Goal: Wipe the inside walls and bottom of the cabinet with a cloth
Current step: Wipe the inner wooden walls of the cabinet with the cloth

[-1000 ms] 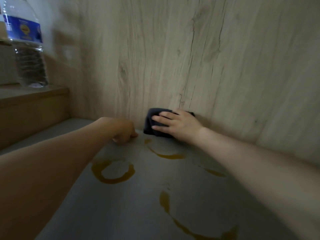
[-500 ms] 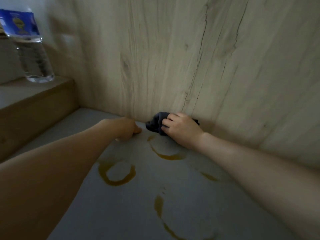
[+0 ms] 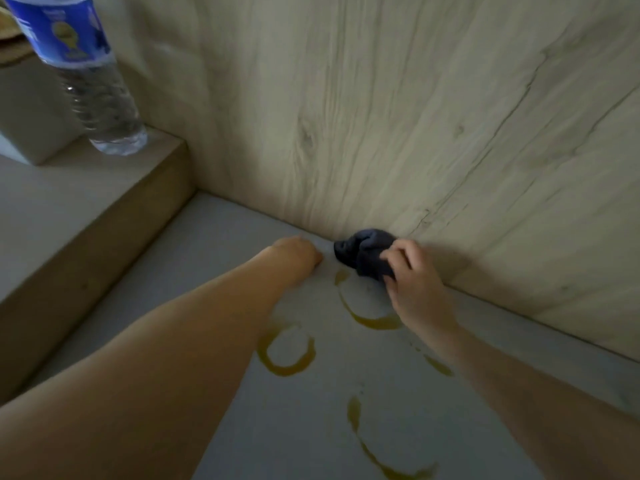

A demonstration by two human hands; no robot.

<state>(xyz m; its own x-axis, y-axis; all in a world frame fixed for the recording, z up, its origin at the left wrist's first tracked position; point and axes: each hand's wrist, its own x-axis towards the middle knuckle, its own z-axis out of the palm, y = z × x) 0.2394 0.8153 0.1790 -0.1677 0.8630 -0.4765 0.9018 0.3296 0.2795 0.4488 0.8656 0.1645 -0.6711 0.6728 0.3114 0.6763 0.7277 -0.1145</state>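
A dark bunched-up cloth [image 3: 363,252] lies on the grey cabinet bottom [image 3: 298,410], right where it meets the light wood-grain wall [image 3: 398,116]. My right hand [image 3: 414,282] grips the cloth's near side with curled fingers. My left hand [image 3: 296,256] rests on the bottom just left of the cloth, fingers curled under in a loose fist, holding nothing. Yellow-brown ring stains [image 3: 285,355] and streaks mark the bottom in front of both hands.
A clear water bottle [image 3: 86,77] with a blue label stands on a raised wooden step [image 3: 86,202] at the left. A pale box-like block [image 3: 31,109] sits behind it.
My right hand went from pressing the cloth flat against the wall to bunching it into a ball on the bottom. The view shifted; my left hand stayed put.
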